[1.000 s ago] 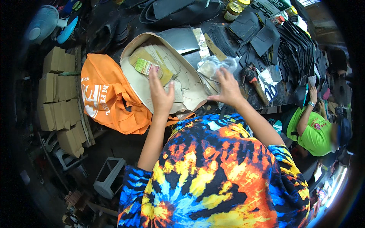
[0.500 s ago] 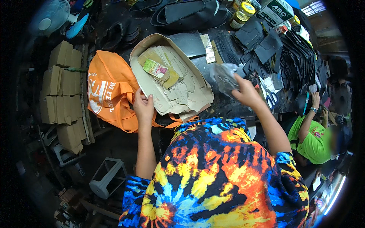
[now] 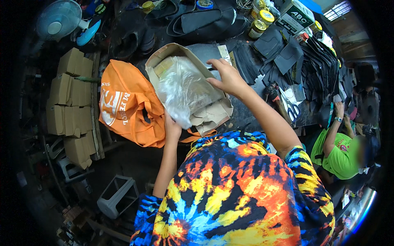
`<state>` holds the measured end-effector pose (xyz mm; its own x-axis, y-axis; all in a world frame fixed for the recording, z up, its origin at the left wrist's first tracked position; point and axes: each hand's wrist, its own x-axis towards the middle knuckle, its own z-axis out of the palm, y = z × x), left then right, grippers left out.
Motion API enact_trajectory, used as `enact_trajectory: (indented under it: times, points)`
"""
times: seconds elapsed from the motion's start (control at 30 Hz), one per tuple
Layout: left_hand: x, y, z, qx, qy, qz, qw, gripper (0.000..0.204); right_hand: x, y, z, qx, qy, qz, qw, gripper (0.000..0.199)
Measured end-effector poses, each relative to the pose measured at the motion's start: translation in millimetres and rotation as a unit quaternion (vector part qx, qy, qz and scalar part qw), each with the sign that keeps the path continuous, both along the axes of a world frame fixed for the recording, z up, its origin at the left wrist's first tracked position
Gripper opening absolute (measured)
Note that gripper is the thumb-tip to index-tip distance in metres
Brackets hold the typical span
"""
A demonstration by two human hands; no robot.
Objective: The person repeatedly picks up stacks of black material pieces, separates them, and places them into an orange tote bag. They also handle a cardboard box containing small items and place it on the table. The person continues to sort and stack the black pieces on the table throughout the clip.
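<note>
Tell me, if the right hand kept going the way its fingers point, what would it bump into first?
The right hand points up and to the left, across the open cardboard box. First in that line is probably the clear plastic bag lying in the box, though how high the hand is above it is hard to tell.

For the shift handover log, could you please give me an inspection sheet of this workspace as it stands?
Surface: dark workbench, mostly covered.
Job's things: clear plastic bag lies over tan cut pieces in an open cardboard box.
Clutter: orange tote bag beside the box; black cut pieces; yellow-lidded jars; blue-handled scissors.
Hands: left hand at the bag's lower end, grip unclear; right hand spread open at the box's far rim.
Cables: nothing seen.
Surroundings: fan; stacked cartons; grey stool; a person in green at the right.
</note>
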<state>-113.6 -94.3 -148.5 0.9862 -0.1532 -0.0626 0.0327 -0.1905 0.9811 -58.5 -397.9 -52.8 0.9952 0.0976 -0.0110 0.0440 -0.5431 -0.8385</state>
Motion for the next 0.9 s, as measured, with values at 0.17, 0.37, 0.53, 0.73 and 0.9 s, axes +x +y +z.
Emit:
enact_trajectory:
  times: [0.17, 0.37, 0.53, 0.73, 0.9]
  points:
    - [-14, 11, -8, -0.155, 0.190, 0.047, 0.968, 0.055, -26, -13, -60, -0.014, 0.175, -0.006, 0.985, 0.078]
    - [11, 12, -16, -0.129, 0.207, 0.038, 0.969, 0.050, -16, 9, -85, 0.085, 0.267, 0.011, 0.960, 0.086]
    - [13, 9, -12, -0.219, 0.258, 0.063, 0.939, 0.049, -20, 17, -85, 0.196, 0.221, 0.003, 0.956, 0.082]
    - [-9, 2, 10, -0.189, 0.244, 0.064, 0.949, 0.051, -49, 33, -68, 0.278, 0.200, -0.033, 0.939, 0.096]
    - [-31, -15, 73, -0.140, 0.140, 0.018, 0.980, 0.054, -82, 16, -17, 0.357, 0.077, 0.001, 0.931, 0.090]
